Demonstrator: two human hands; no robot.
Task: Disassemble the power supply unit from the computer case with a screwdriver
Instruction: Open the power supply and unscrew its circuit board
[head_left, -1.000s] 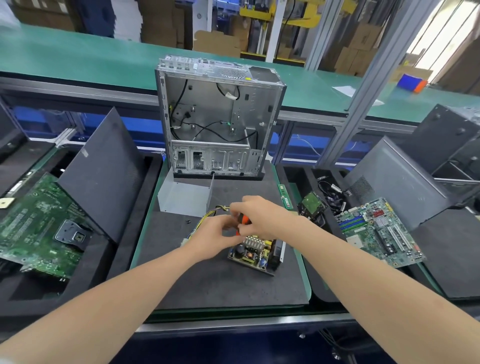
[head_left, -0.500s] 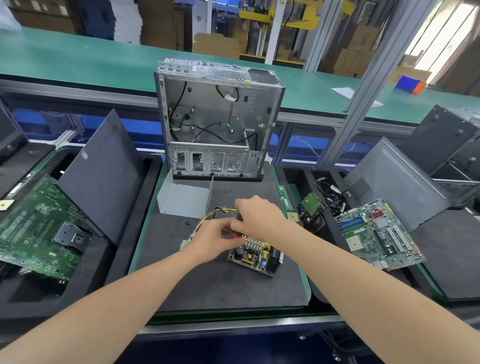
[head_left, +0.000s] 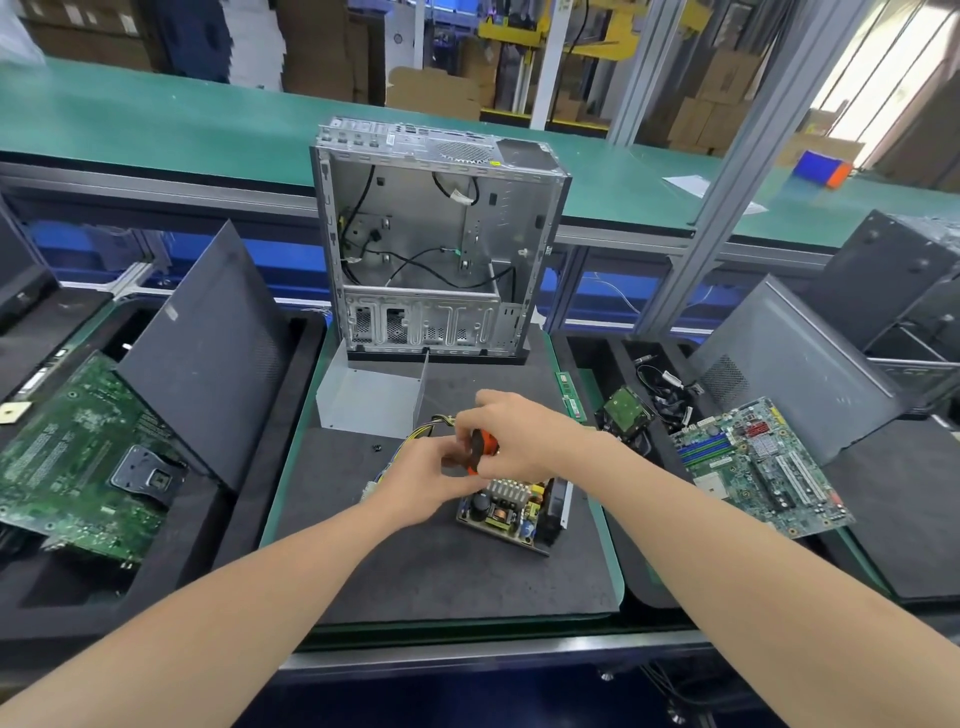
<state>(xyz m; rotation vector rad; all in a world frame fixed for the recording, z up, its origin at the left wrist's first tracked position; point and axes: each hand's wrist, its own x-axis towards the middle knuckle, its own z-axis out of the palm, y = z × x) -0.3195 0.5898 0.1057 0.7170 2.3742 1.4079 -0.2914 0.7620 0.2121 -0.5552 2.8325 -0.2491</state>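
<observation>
The open computer case (head_left: 436, 244), a silver sheet-metal box, stands upright at the far edge of the dark foam mat (head_left: 441, 577); only loose black cables lie inside it. Just in front of it a folded grey metal cover (head_left: 371, 400) rests on the mat. The power supply unit (head_left: 511, 512), bared to its finned heatsink and coils, sits near the mat's right edge, with yellow and black wires (head_left: 415, 439) trailing to its left. Above it, the right hand (head_left: 519, 436) curls round the orange-and-black screwdriver (head_left: 480, 449), and the left hand (head_left: 421, 483) pinches its lower end. The left tray (head_left: 31, 582) holds a green motherboard (head_left: 67, 467) and a leaning black panel (head_left: 208, 353).
</observation>
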